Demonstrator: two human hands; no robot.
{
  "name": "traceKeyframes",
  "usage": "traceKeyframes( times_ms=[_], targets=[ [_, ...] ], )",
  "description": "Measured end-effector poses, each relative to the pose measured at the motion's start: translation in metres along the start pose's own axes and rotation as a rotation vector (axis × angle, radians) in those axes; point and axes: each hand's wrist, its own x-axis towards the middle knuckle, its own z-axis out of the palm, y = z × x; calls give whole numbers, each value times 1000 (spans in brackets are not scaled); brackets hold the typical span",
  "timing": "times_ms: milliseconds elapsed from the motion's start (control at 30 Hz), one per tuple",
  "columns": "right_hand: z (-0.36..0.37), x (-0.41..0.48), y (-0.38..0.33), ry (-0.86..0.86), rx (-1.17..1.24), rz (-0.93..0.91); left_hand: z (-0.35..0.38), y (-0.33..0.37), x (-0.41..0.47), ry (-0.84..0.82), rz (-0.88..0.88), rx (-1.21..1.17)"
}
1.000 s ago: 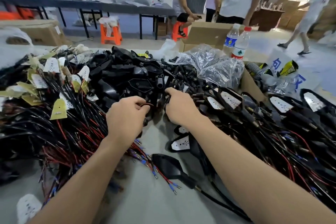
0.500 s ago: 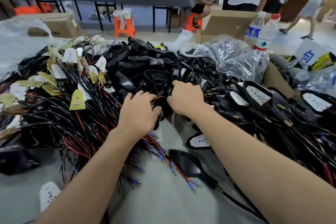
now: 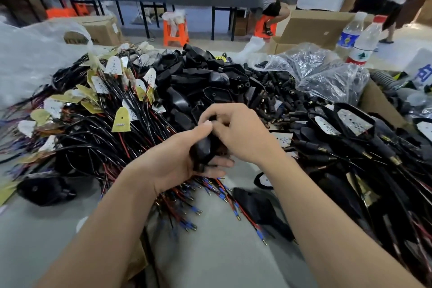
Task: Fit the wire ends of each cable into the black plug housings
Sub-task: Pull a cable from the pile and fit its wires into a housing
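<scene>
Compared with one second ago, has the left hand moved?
Yes. The left hand has drawn back from the pile of black housings toward the person, palm turned up, cradling a black housing.

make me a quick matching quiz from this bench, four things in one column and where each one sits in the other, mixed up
Things:
1. black housing
2. yellow tag
3. water bottles
4. orange stool

Places:
A. on the floor, in front of the far table
B. far right, beside the cardboard box
C. held in the left hand, with the right hand working on it
D. on the wire pile at left

Pairs: 1-C, 2-D, 3-B, 4-A
</scene>
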Motion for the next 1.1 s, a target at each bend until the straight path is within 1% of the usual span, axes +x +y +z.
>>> traceKeyframes(
  times_ms=[33,67,133,200,233,267,333,367,433,533,600,700,767,867,967,1033,1100],
  targets=[
    [2,0,-1,-35,-29,-7,-3,-2,-3,-15,19,10],
    [5,0,-1,-44,-34,6,-6,-4,-5,9,58,36],
    [11,2,0,24,74,77,-11,-4,-2,182,153,33],
    [17,4,5,178,199,185,-19,-1,2,390,259,-101],
    [21,5,7,215,184,216,-24,1,2,474,322,-177],
    [26,6,8,200,128,228,-30,3,2,544,385,-229],
    [42,6,3,58,24,228,-41,4,-1,630,488,-276],
    [53,7,-1,-4,-21,227,-44,4,-1,650,522,-294],
    [75,11,-9,-66,-146,221,-44,2,0,684,571,-325],
    [92,19,-16,-95,-338,206,-38,-2,3,741,617,-336],
    [91,26,-16,-93,-377,193,-38,-3,3,739,625,-332],
    [84,33,-16,-88,-385,196,-43,-3,4,726,608,-344],
    [77,38,-13,-65,-392,192,-45,-3,8,746,580,-320],
    [69,44,-8,-42,-325,214,-44,-6,12,765,549,-257],
    [71,51,-12,-70,-206,196,-43,-6,10,810,654,-334],
    [77,58,-15,-104,-178,191,-43,-4,7,893,755,-373],
    [86,67,-20,-108,-155,198,-44,-2,4,981,827,-325]
  ],
)
